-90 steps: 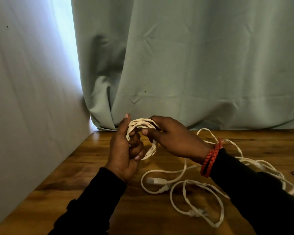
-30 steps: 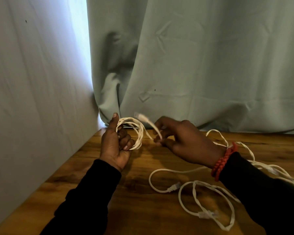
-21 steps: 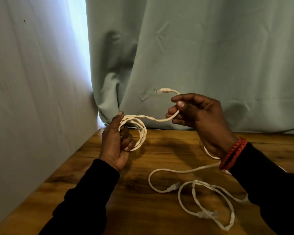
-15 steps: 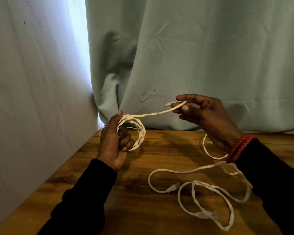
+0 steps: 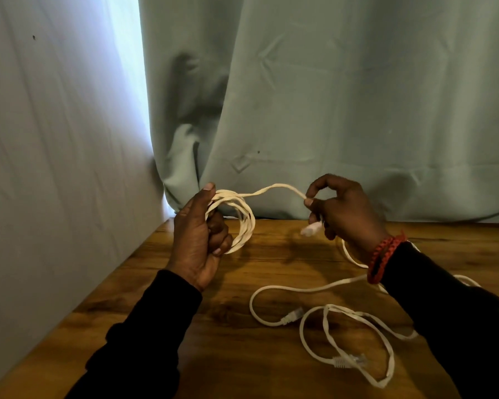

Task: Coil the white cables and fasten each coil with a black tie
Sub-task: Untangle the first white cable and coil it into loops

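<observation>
While the left hand (image 5: 198, 240) still grips the coil (image 5: 236, 220), the right hand (image 5: 343, 214) has lowered, pinching its tail.

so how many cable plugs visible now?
3. One plug hangs below the right hand; two lie on the table, a middle plug and a nearer plug. Others may be hidden.

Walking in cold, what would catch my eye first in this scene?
Probably the white cable coil gripped in the left hand, raised over the wooden table before a pale green curtain. The right hand pinches its loose tail near the plug. More white cables sprawl uncoiled at lower right.
</observation>
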